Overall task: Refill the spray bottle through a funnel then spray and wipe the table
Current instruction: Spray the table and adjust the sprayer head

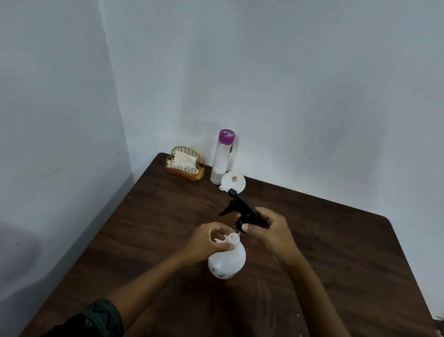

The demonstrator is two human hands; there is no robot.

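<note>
A white spray bottle (227,262) stands on the dark wooden table (341,257) with its neck uncovered. My left hand (210,240) grips the bottle around its neck and shoulder. My right hand (269,228) holds the black trigger spray head (241,208) just above and to the right of the neck, its thin tube pointing down by the opening. A white funnel (233,181) lies on the table behind the spray head. A tall clear water bottle (223,157) with a purple cap stands at the back by the wall.
A gold wire holder (185,166) with white napkins sits in the table's back left corner. Walls close in on the left and behind the table. The table's right edge runs down at the far right.
</note>
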